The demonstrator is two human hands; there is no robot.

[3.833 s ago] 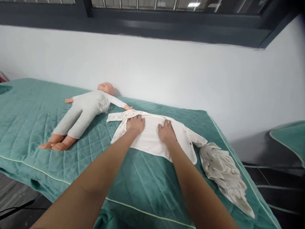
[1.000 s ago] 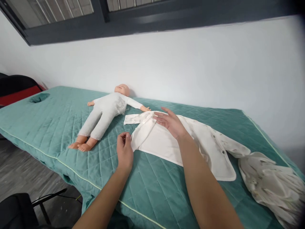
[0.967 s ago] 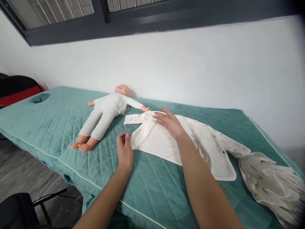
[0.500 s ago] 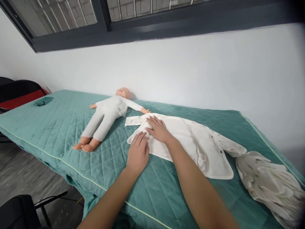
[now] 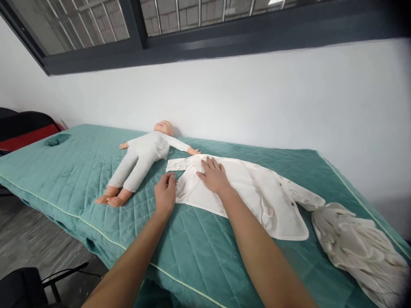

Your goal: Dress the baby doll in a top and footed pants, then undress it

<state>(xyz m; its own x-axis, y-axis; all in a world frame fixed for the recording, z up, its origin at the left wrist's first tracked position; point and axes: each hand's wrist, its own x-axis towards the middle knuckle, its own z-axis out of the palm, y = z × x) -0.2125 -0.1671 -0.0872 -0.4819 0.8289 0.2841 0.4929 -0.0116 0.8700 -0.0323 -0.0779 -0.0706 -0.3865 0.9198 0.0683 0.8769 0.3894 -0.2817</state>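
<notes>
A white baby jacket (image 5: pixel 244 179) lies spread on the green quilted cover, its inside facing up and its snap buttons showing on the right flap. My right hand (image 5: pixel 214 176) rests flat on its left half, fingers spread. At the jacket's left edge my left hand (image 5: pixel 165 192) is closed, pinching the edge of the cloth. A baby doll (image 5: pixel 146 154) with a white cloth body lies on its back to the left. One of the doll's hands (image 5: pixel 193 151) reaches close to the jacket's left sleeve (image 5: pixel 176 164).
The green quilted cover (image 5: pixel 105 235) drapes over a long bed with a face hole (image 5: pixel 58 140) at its far left. A crumpled, patterned white cloth (image 5: pixel 356 248) lies at the right end. Behind stands a white wall (image 5: pixel 257 98). Dark chairs (image 5: pixel 28 128) are at the left.
My left hand has moved left from lying on the jacket to its left edge and closed on the cloth, drawing it taut. My right hand stays flat on the jacket.
</notes>
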